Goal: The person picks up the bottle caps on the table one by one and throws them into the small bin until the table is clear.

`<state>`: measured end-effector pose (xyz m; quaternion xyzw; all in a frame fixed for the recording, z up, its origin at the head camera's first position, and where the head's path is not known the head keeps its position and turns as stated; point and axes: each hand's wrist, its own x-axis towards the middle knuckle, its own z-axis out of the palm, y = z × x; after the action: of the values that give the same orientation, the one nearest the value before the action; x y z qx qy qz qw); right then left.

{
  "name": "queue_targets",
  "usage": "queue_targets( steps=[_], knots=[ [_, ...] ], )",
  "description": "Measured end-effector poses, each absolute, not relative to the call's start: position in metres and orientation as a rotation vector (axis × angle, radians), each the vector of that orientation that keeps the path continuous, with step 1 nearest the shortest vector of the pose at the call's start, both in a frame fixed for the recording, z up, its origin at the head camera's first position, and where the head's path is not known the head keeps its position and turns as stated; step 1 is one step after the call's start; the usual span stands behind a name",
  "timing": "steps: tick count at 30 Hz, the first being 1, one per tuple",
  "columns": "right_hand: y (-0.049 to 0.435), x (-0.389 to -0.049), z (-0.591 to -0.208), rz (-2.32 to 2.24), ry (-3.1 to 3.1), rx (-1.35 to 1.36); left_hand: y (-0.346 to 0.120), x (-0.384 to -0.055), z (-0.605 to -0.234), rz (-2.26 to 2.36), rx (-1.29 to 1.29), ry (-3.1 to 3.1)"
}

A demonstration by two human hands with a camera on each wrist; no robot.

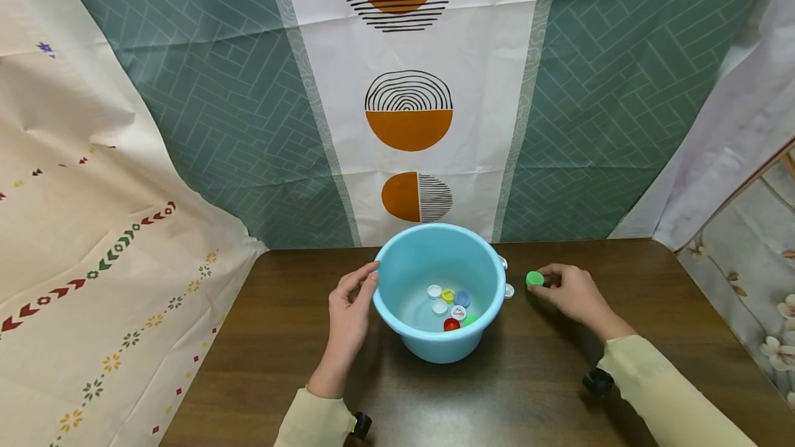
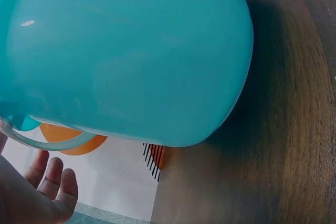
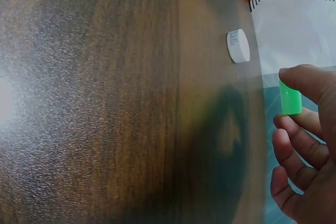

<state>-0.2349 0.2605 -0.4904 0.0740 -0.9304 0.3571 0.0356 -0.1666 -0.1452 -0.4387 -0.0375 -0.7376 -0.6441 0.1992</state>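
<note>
A light blue bucket stands on the table, with several bottle caps lying on its bottom: white, yellow, blue, green and a red cap. My left hand pinches the bucket's left rim between thumb and fingertips. In the left wrist view, the bucket's wall fills much of the frame, and the other fingers curl below its handle. To the right of the bucket, my right hand pinches a green bottle cap between thumb and fingers, raised over the table.
A white bottle cap lies on the table close to the bucket's right side, with another small white piece behind it. The brown wooden table ends at a patterned cloth hanging along its back edge.
</note>
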Motion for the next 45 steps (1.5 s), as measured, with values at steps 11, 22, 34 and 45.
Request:
queue_targets(
  steps=[11,22,34,45],
  knots=[
    [0.262,-0.233,-0.486,1.092,-2.847,0.219,-0.138,-0.150,-0.406,-1.828,-0.111,-2.089],
    [0.259,-0.234,-0.476,1.093,-2.792,0.239,-0.138,-0.150,-0.406,-1.828,-0.112,-2.089],
    [0.247,-0.234,-0.456,1.109,-2.693,0.268,-0.138,-0.150,-0.407,-1.833,-0.112,-2.084],
    [0.230,-0.234,-0.433,1.152,-2.634,0.300,-0.139,-0.150,-0.407,-1.814,-0.119,-2.083]
  ],
)
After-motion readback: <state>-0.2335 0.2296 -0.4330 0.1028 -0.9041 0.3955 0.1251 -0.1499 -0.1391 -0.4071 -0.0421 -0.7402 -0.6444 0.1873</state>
